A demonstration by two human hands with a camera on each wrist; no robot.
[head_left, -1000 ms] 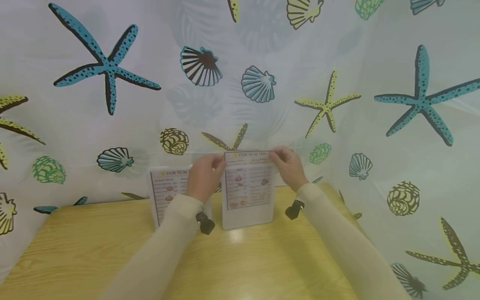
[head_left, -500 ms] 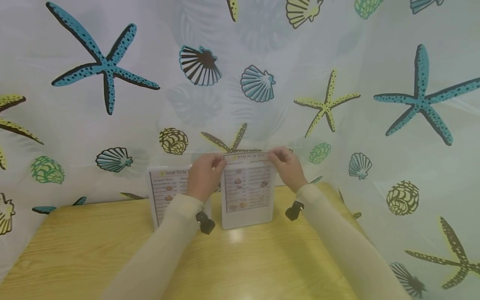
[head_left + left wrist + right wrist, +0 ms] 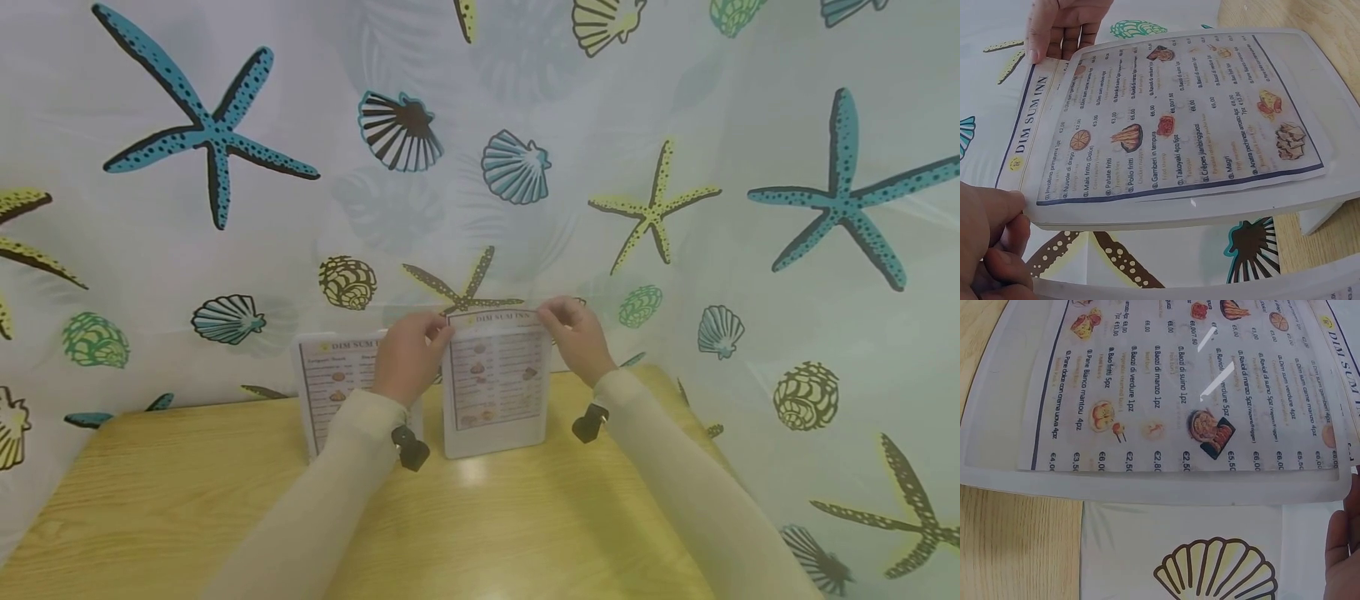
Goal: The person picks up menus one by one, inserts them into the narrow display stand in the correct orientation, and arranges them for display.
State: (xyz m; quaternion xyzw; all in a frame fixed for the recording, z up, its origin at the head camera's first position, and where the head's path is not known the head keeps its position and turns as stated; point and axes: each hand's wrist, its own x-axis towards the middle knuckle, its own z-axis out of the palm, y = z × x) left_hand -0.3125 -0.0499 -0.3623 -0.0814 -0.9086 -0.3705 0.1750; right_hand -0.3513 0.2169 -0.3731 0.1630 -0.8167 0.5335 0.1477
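Observation:
A printed menu sheet (image 3: pixel 498 367) headed "DIM SUM INN" sits mostly inside a white-edged, clear-fronted menu holder (image 3: pixel 495 439), which stands upright on the table. The sheet's heading strip (image 3: pixel 1022 134) sticks out past the holder's top edge in the left wrist view. My left hand (image 3: pixel 408 354) pinches the sheet's top left corner between thumb and fingers. At the top right corner, my right hand (image 3: pixel 581 337) pinches the same sheet. Only a few of its fingers (image 3: pixel 1341 544) show at the edge of the right wrist view.
A second menu holder (image 3: pixel 318 400) with a similar sheet stands to the left, partly hidden behind my left hand and sleeve. Both holders are on a wooden table (image 3: pixel 480 525). A white curtain (image 3: pixel 465 100) printed with starfish and shells hangs behind and to the right.
The menu sheet has slid a little downward inside the holder, and both hands have lowered slightly with it. The holder and the second menu holder stay in place.

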